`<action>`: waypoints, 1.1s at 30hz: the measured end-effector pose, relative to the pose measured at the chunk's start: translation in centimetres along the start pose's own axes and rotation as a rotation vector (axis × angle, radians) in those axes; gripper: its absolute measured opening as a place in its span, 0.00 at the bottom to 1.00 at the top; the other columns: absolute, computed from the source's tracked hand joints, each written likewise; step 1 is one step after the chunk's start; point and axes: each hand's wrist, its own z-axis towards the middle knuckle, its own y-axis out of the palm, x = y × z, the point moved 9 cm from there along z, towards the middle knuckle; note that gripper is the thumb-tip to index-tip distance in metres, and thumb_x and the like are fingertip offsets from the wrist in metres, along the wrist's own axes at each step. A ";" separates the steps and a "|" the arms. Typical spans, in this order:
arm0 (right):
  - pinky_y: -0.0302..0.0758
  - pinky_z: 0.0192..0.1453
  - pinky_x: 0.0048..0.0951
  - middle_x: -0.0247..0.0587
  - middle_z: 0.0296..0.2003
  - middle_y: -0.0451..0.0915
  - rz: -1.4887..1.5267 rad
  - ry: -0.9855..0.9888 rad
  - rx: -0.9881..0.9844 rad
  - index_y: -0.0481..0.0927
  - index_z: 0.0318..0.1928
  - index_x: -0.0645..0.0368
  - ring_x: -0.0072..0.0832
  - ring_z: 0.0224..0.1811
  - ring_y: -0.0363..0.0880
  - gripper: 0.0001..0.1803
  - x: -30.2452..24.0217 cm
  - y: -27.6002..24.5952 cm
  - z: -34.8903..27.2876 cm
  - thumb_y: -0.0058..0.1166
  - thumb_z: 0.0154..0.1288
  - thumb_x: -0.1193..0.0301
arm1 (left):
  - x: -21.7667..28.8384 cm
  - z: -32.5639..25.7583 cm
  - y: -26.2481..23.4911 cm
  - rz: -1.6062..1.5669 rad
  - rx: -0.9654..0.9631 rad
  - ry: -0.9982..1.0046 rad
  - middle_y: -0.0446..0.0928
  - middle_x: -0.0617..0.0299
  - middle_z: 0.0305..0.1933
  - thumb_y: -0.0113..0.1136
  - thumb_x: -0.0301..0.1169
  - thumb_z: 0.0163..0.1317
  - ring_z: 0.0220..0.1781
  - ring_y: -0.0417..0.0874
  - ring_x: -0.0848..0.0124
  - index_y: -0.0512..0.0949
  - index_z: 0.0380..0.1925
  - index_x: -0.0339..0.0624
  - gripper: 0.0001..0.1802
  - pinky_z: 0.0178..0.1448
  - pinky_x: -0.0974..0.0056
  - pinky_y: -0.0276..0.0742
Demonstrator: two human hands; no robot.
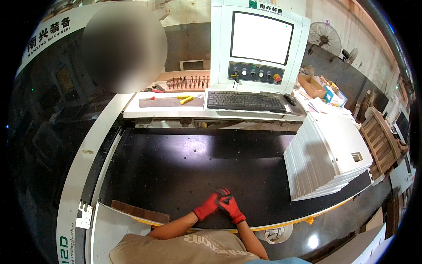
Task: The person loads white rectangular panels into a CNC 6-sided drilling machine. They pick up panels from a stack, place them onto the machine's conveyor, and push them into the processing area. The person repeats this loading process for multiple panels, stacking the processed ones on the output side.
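My two hands, in red gloves with dark palms and fingertips, meet above the near part of a black worktable (149, 171). My left hand (209, 207) comes in from the left, its fingers closed against the other hand. Pressed to it, my right hand (230, 208) has its fingers folded over in a clasp. No object shows in either hand, though the inner fingers are partly hidden. To the right on the table stands a tall stack of white panels (307, 163), the top one with a rectangular cutout.
A white console with a bright screen (261, 38) stands behind the table, with a keyboard (246, 101), mouse (289, 99) and yellow knife (187, 100) below. A brown strip (140, 211) lies at the near left edge. A white bucket (277, 234) sits under the front edge.
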 end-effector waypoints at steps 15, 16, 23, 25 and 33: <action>0.68 0.76 0.43 0.52 0.73 0.72 0.283 0.133 0.072 0.88 0.43 0.61 0.39 0.71 0.74 0.14 0.7 -0.4 -0.7 0.75 0.62 0.67 | 1.0 0.0 -0.2 -0.281 0.128 -0.146 0.78 0.53 0.70 0.59 0.29 0.74 0.74 0.75 0.60 0.78 0.66 0.37 0.22 0.80 0.55 0.65; 0.67 0.77 0.43 0.53 0.73 0.73 0.196 0.148 0.069 0.88 0.42 0.62 0.39 0.71 0.74 0.13 1.2 -0.3 -0.8 0.75 0.61 0.67 | -0.9 -0.3 -0.1 -0.332 0.136 -0.232 0.77 0.52 0.71 0.59 0.29 0.73 0.75 0.74 0.59 0.78 0.66 0.37 0.23 0.80 0.55 0.65; 0.70 0.73 0.39 0.51 0.78 0.67 0.098 0.037 0.080 0.87 0.50 0.64 0.37 0.70 0.75 0.21 1.4 -0.2 -0.8 0.76 0.60 0.67 | -0.6 -1.4 -0.6 -0.037 0.171 -0.089 0.78 0.52 0.68 0.61 0.30 0.71 0.73 0.76 0.58 0.78 0.63 0.38 0.22 0.78 0.54 0.67; 0.73 0.70 0.37 0.49 0.78 0.67 0.163 0.125 0.085 0.82 0.61 0.63 0.33 0.67 0.77 0.29 1.8 -0.1 -1.1 0.76 0.60 0.67 | 0.5 -1.3 -0.5 0.005 0.173 -0.113 0.79 0.52 0.66 0.61 0.32 0.71 0.72 0.76 0.57 0.79 0.61 0.38 0.20 0.78 0.54 0.68; 0.77 0.60 0.31 0.41 0.64 0.80 0.131 0.122 0.105 0.70 0.75 0.65 0.23 0.52 0.79 0.44 -0.6 -0.2 -0.7 0.76 0.62 0.67 | 4.4 1.0 0.1 0.038 0.105 0.028 0.83 0.50 0.60 0.60 0.31 0.72 0.66 0.80 0.54 0.83 0.52 0.37 0.14 0.73 0.53 0.71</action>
